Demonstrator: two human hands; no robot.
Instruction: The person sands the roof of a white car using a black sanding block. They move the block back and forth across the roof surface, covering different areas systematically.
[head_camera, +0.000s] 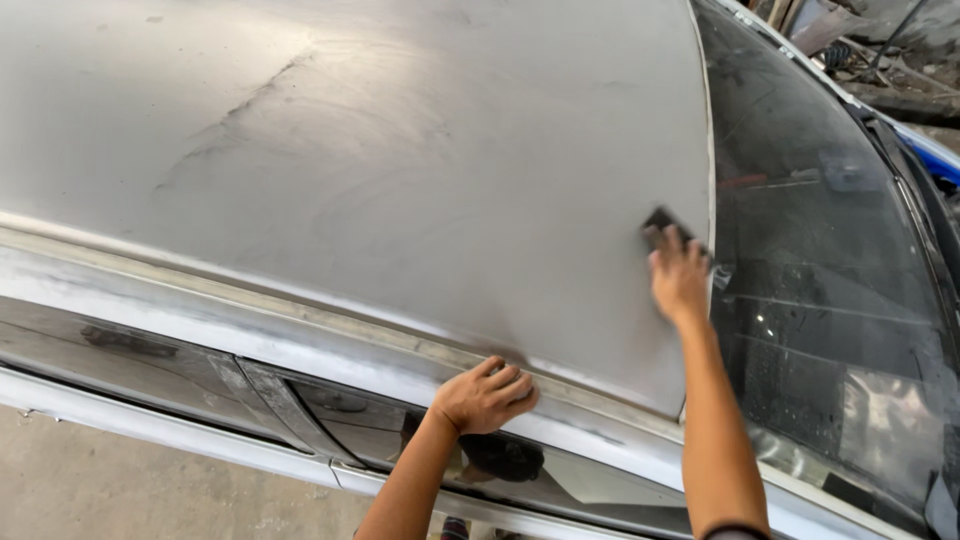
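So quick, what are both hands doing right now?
Left hand: fingers curled, holding nothing, resting on the grey sanded car roof at its edge.
Right hand: pressing a small dark sanding block onto the roof beside the windscreen.

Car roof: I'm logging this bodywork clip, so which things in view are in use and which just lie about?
In use:
- right hand pressing a dark sanding block
- dull grey car roof
- left hand braced on the roof edge rail

Lying about:
- clutter beyond the car
- windshield
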